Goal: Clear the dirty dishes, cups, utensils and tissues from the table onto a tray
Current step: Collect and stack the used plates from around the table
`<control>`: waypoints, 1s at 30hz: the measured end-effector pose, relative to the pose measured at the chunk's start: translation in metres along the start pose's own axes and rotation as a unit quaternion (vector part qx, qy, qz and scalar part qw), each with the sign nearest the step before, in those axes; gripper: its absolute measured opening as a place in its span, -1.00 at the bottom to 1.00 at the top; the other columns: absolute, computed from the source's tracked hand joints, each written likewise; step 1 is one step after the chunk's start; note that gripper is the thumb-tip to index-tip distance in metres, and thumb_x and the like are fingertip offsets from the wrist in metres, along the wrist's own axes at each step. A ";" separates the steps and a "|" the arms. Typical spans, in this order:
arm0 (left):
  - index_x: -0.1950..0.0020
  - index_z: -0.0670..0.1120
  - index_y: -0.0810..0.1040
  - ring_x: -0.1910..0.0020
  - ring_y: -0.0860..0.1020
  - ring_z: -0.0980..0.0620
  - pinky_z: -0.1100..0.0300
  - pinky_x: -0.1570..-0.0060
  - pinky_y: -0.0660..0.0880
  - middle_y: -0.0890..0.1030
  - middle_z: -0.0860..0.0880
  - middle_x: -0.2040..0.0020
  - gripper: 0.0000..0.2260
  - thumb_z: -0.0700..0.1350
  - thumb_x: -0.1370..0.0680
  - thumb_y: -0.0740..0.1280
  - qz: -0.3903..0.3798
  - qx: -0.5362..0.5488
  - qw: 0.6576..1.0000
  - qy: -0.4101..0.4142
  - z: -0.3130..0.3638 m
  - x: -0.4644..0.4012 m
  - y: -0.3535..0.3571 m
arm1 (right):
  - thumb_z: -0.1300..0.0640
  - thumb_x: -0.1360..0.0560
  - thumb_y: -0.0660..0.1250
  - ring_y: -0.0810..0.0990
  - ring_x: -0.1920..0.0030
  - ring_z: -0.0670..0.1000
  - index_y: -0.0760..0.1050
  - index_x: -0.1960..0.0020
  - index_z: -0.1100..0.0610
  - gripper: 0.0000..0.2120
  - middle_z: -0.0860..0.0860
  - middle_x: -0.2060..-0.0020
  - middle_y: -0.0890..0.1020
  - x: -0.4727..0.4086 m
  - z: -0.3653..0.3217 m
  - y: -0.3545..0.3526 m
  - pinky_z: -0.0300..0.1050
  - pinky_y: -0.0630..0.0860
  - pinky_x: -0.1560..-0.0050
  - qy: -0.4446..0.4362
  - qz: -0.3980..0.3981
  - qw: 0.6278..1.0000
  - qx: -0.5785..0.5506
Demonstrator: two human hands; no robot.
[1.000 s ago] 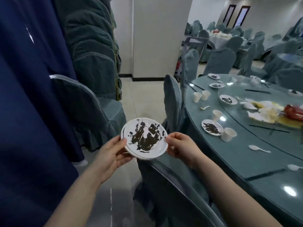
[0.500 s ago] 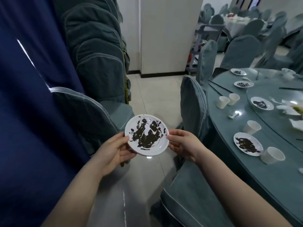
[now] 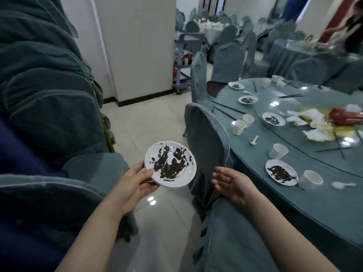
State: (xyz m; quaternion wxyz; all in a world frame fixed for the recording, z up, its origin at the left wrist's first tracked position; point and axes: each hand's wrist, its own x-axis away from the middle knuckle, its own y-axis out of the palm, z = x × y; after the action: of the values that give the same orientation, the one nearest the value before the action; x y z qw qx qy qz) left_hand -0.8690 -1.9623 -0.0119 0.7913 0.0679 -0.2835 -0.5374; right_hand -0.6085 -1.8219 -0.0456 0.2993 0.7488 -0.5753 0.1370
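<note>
My left hand point(image 3: 133, 183) pinches the rim of a smeared white plate point(image 3: 170, 164), held above the floor, off the surface point(image 3: 294, 197). My right hand point(image 3: 233, 183) hangs released, fingers relaxed, just beside the plate. Another smeared plate point(image 3: 281, 172) and a cup point(image 3: 310, 180) sit near the surface's front edge.

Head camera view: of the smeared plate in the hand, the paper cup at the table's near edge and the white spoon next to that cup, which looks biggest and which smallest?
1. Plate, held by the left hand: biggest, though it is also nearest the camera, which flatters it.
2. Paper cup.
3. White spoon: smallest.
</note>
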 end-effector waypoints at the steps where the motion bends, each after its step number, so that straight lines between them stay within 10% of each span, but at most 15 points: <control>1: -0.29 -0.11 0.46 0.27 0.67 -0.02 0.19 0.31 0.62 0.70 -0.13 0.10 -0.67 -0.27 -0.52 0.31 -0.005 -0.001 1.000 0.005 0.009 -0.012 -0.004 | 0.18 -0.53 0.30 0.67 0.31 0.05 0.57 -0.04 0.16 -0.87 0.08 0.27 0.69 -0.003 0.001 -0.003 -0.14 0.56 0.28 0.001 0.019 1.000 -0.015; 13: -0.17 -0.08 0.53 0.29 0.66 0.02 0.22 0.30 0.62 0.70 -0.11 0.09 -0.77 -0.23 -0.54 0.25 -0.131 -0.039 0.990 -0.029 0.069 -0.136 0.027 | 0.14 -0.53 0.30 0.67 0.30 0.03 0.57 -0.02 0.12 -0.89 0.04 0.30 0.71 -0.023 0.011 -0.092 -0.11 0.52 0.20 0.023 0.261 0.954 -0.144; 24: -0.16 -0.05 0.56 0.24 0.67 0.06 0.23 0.23 0.62 0.70 -0.07 0.08 -0.70 -0.16 -0.43 0.30 -0.179 -0.055 0.982 -0.025 0.113 -0.282 0.109 | 0.16 -0.56 0.32 0.55 0.29 0.09 0.41 -0.26 0.29 -0.66 0.27 -0.09 0.59 -0.131 -0.029 -0.193 -0.18 0.55 0.39 0.025 0.470 0.858 -0.206; 30: -0.11 -0.04 0.55 0.27 0.66 0.10 0.26 0.25 0.61 0.70 -0.03 0.15 -0.81 -0.19 -0.56 0.21 -0.183 -0.056 0.981 -0.042 0.106 -0.342 0.149 | 0.28 -0.58 0.25 0.62 -0.02 0.27 0.33 -0.33 0.38 -0.64 0.33 -0.19 0.54 -0.161 -0.039 -0.221 -0.07 0.62 0.08 0.028 0.502 0.809 -0.305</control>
State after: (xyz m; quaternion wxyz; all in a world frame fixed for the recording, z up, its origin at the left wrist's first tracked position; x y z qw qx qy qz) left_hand -0.8930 -1.5756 0.0089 0.6696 0.0517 -0.2687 -0.6905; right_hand -0.4429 -1.6376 -0.1678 0.4176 0.2215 -0.8747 0.1067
